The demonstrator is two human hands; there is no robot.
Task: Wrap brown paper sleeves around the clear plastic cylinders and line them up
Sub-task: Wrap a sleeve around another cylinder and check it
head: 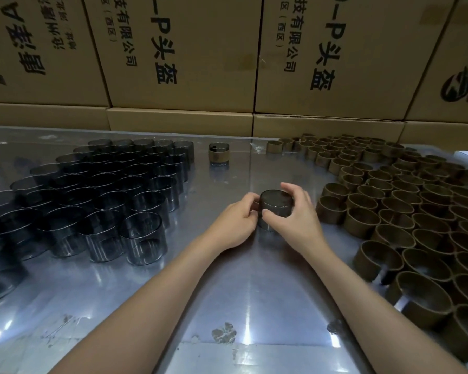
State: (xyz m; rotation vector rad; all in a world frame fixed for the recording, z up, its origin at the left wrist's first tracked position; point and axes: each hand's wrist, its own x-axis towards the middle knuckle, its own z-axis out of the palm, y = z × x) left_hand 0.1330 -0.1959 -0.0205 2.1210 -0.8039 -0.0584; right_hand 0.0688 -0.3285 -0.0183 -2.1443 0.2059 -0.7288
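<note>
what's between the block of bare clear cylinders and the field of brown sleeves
In the head view, bare table, both hands (left hand, right hand) gripping one cylinder, and farther back one sleeved cylinder.

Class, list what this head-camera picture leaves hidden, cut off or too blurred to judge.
- Held cylinder: left hand and right hand cover its sides, so whether a sleeve is on it stays unclear.
- Clear cylinders: cut off at the left edge.
- Paper sleeves: cut off at the right edge.
- Carton print: cropped above.
</note>
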